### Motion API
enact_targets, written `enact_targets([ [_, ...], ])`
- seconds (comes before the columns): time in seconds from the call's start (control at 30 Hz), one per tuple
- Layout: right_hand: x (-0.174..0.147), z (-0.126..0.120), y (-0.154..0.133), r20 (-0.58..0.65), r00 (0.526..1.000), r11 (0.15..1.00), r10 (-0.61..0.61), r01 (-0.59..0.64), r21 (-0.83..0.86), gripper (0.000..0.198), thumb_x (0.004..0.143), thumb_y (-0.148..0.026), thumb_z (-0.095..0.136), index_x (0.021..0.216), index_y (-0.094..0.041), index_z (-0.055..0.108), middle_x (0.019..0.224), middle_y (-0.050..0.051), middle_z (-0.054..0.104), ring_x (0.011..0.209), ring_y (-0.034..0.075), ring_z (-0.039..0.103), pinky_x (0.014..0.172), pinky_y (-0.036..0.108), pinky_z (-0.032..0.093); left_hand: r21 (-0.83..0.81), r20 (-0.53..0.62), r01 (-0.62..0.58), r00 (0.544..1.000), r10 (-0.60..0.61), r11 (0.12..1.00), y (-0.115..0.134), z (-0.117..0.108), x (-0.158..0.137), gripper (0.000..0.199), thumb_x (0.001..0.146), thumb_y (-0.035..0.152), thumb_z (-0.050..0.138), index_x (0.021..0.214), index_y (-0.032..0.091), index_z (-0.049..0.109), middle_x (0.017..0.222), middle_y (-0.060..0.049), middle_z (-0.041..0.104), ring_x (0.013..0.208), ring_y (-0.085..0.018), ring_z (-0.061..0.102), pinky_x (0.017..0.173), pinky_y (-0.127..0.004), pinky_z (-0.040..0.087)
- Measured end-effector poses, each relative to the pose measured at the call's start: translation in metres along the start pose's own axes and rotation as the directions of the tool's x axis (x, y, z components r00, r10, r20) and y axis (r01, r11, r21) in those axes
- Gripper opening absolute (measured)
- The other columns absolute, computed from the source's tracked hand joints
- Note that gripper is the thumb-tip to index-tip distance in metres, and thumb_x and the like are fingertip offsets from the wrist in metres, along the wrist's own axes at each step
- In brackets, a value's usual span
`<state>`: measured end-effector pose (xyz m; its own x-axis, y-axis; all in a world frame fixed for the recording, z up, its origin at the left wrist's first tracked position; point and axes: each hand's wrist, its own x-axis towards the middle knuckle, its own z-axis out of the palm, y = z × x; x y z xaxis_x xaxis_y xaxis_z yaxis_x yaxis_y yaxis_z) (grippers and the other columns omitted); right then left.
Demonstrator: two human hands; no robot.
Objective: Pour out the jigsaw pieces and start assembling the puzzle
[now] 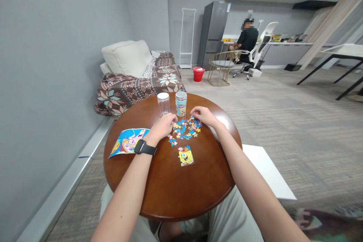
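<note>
A loose pile of jigsaw pieces [181, 129], blue, yellow and pink, lies on the round brown table [170, 185]. My left hand [163, 126], with a black watch on the wrist, is at the pile's left edge. Its fingers are curled together, and what they hold, if anything, is hidden. At the far right of the pile, my right hand [203, 115] has its fingertips pinched on a small jigsaw piece [192, 117]. Closer to me lies a joined yellow section of puzzle [186, 156] with a cartoon face. A picture sheet [126, 141] is left of my left wrist.
Behind the pile stand a clear jar [163, 103] with a white lid and a printed jar [180, 104] with a silvery lid. A patterned couch [141, 87] is beyond the table. Farther back are a red bin [198, 74] and a seated person [248, 38].
</note>
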<state>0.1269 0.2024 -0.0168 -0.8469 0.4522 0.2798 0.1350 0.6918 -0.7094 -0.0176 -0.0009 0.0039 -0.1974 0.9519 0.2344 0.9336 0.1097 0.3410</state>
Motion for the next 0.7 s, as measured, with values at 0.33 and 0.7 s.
enact_targets([
  [0.33,0.005,0.005,0.009,-0.090,0.996,0.985,-0.015,-0.001,-0.171,0.021,0.079,-0.005,0.054,0.084,-0.016,0.071,0.085,0.005,0.072,0.078,0.014,0.063,0.077,0.025,0.048,-0.002,0.046,-0.044,0.998,0.044,0.999,0.005,0.000,0.001,0.024,0.080,0.003,0.045,0.090,0.017,0.061,0.090,-0.006,0.063,0.085,-0.019,0.059,0.080,-0.031,0.047],
  [0.7,0.000,0.009,-0.005,0.144,0.989,0.998,-0.021,0.012,0.068,0.013,0.076,-0.009,0.060,0.083,-0.015,0.070,0.079,0.002,0.073,0.071,0.012,0.065,0.072,0.024,0.052,0.194,0.069,0.169,0.980,-0.185,0.966,0.006,-0.007,-0.004,0.038,0.082,0.004,0.040,0.102,0.021,0.068,0.103,-0.011,0.071,0.097,-0.024,0.067,0.085,-0.032,0.049],
])
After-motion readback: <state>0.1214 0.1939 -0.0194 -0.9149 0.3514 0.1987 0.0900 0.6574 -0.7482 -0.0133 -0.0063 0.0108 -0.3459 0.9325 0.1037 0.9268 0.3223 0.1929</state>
